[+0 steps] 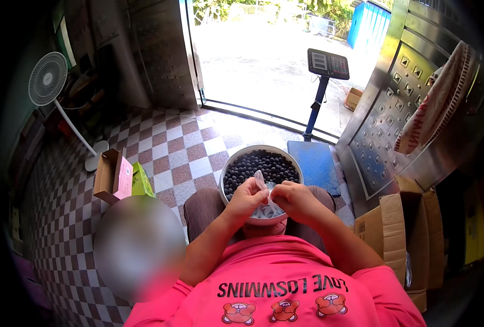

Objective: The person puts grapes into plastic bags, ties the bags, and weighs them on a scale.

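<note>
Between my knees sits a round white tub (222, 180) filled with small dark round balls (250, 165). Above its near half, both hands meet at a small clear plastic bag (259, 178). My left hand (248, 198) pinches the bag from the left with thumb and forefinger. From the right, my right hand (295, 198) has its fingertips bent onto the same plastic; the exact grip is partly hidden by the knuckles. More clear plastic bags (266, 211) lie bunched in the tub's near side, below my hands.
A platform scale with a blue plate (313, 167) and a display (328, 64) stands right of the tub. Cardboard boxes (393, 229) are at my right. Left are an open pink box (121, 180), a green box (142, 182) and a standing fan (48, 79). A metal door (393, 106) stands open.
</note>
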Available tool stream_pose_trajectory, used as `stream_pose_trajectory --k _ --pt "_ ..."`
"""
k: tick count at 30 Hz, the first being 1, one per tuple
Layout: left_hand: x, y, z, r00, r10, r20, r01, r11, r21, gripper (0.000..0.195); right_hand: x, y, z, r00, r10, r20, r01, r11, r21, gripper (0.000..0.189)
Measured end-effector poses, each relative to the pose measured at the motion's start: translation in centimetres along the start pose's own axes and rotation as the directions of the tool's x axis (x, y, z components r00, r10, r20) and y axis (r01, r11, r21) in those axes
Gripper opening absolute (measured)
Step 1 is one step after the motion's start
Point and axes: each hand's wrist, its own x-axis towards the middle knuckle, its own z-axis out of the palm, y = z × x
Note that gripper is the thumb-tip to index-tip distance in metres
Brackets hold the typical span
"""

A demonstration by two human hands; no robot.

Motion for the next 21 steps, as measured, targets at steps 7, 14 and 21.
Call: stream_pose_trajectory --k 7,14,21 --pt "0.0 0.6 -0.1 0.995 -0.083 -0.047 0.087 0.992 0.097 0.008 0.4 0.5 0.5 0.980 -0.197 -0.007 0.191 0.958 -0.215 0.008" --pt "-0.3 1.1 0.2 0.995 -0.095 0.025 0.087 0.969 0.229 0.016 0.4 0.0 0.6 0.999 -0.037 -0.028 0.038 0.999 0.031 0.005" --pt "-0.6 1.0 0.5 0.991 -0.098 0.095 0.090 0.992 0.086 0.020 0.5 0.6 1.4 0.953 0.299 -0.044 -0.262 0.891 0.371 0.011"
